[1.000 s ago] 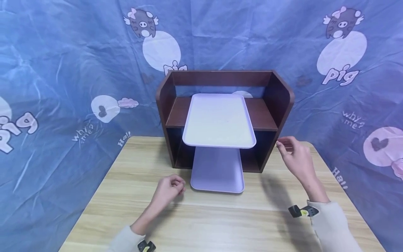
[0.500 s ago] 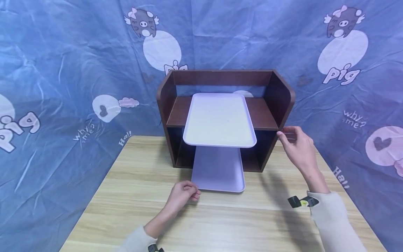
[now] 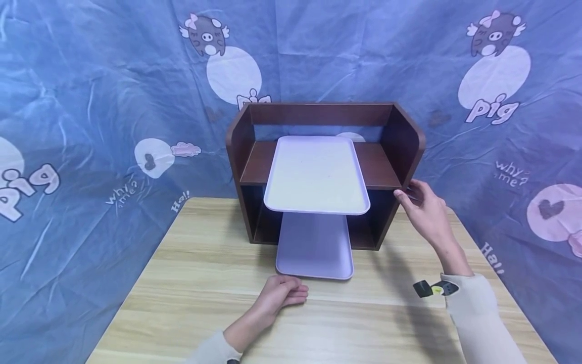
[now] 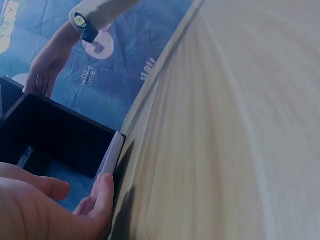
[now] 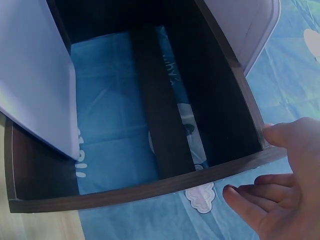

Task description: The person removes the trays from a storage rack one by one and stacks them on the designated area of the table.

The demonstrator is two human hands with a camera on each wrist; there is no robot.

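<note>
Steadying right hand (image 3: pixel 425 212): relaxed fingers, thumb against brown wooden shelf (image 3: pixel 402 144).
Left hand (image 3: pixel 283 294): straight fingers, empty; best square lower lilac rectangular plastic tray (image 3: pixel 314 247).

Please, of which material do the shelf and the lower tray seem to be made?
The brown shelf: probably wood or laminated board, smooth with a low sheen, judging by its flat panels.
The lower tray: likely plastic, smooth, pale lilac, judging by its rounded corners and thin raised rim.
</note>
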